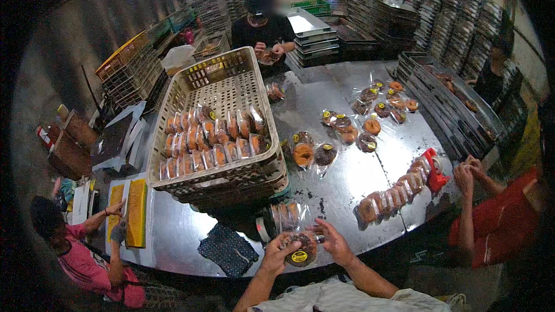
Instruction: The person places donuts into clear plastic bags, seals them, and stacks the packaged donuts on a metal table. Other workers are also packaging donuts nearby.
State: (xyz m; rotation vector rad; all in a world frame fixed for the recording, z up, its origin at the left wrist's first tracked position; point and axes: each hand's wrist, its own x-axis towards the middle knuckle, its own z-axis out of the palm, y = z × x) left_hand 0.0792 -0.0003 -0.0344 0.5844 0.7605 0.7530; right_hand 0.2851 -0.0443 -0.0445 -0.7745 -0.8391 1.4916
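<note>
My left hand [277, 255] holds a chocolate-topped doughnut in a clear bag [301, 249] with a yellow round sticker facing up. Just right of it is my right hand [334, 242], fingers apart; whether its fingertips touch the bag's edge is hard to tell. Beyond both hands, several bagged doughnuts [287, 214] stand in a short row on the metal table [173, 229]. A dark device with a pale round part [262, 229], perhaps a tape dispenser, sits left of that row. A dark patterned cloth [228, 249] lies farther left.
A plastic crate [264, 138] with rows of bagged doughnuts stands on the table. More bagged doughnuts [325, 154] are scattered to its right. Another row [392, 197] ends at a red tape dispenser [435, 171]. Co-workers are at the left, far side and right, near stacked trays [446, 104].
</note>
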